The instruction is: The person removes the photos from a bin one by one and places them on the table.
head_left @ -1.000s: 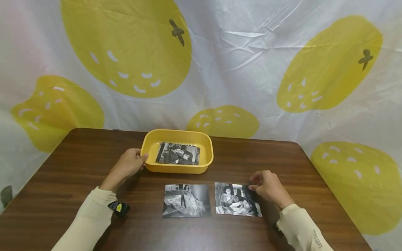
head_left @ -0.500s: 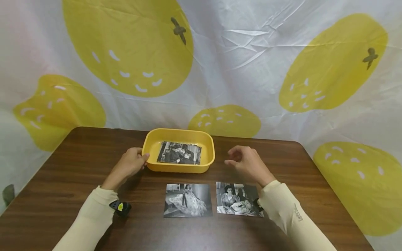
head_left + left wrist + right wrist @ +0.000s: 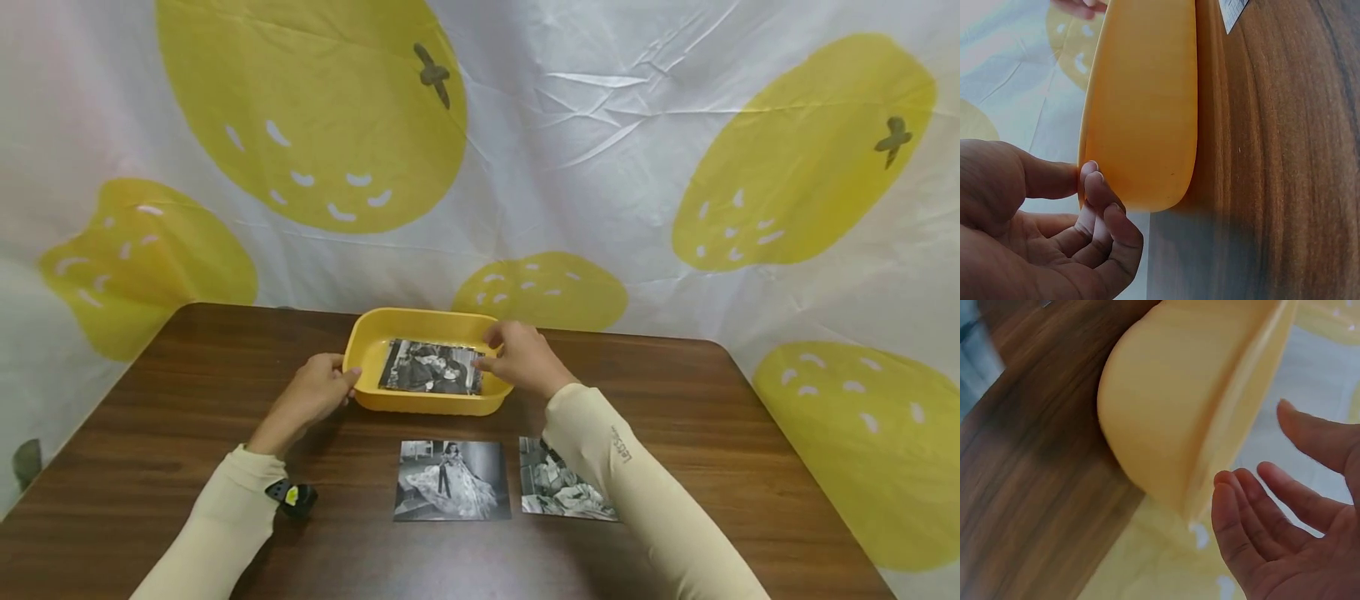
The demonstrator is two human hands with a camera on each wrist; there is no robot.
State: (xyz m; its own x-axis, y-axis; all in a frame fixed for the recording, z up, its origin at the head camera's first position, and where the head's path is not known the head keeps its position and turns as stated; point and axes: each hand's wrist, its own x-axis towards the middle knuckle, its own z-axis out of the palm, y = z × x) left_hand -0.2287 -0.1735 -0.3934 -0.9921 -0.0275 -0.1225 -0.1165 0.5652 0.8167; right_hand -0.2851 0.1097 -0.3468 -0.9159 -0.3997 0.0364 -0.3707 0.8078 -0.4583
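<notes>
A yellow plastic basin [image 3: 427,404] stands near the back of the table, with a stack of black-and-white photos [image 3: 431,368] inside it. My left hand [image 3: 318,389] pinches its left rim between thumb and fingers, as the left wrist view shows on the basin wall [image 3: 1141,112]. Over the right end reaches my right hand [image 3: 522,357], its fingertips above the right edge of the stack. Thumb and fingers of that hand [image 3: 1297,531] are apart with nothing between them in the right wrist view. The inside of the basin is hidden there.
Two more black-and-white photos lie side by side in front of the basin: a left photo [image 3: 452,481] of a person in a wide gown and a right photo [image 3: 558,492], partly covered by my right sleeve. Behind the wooden table [image 3: 360,550] hangs a lemon-print cloth [image 3: 525,192].
My right hand has left the right photo on the table and moved back and left to the basin's right end. My left hand keeps its grip on the rim.
</notes>
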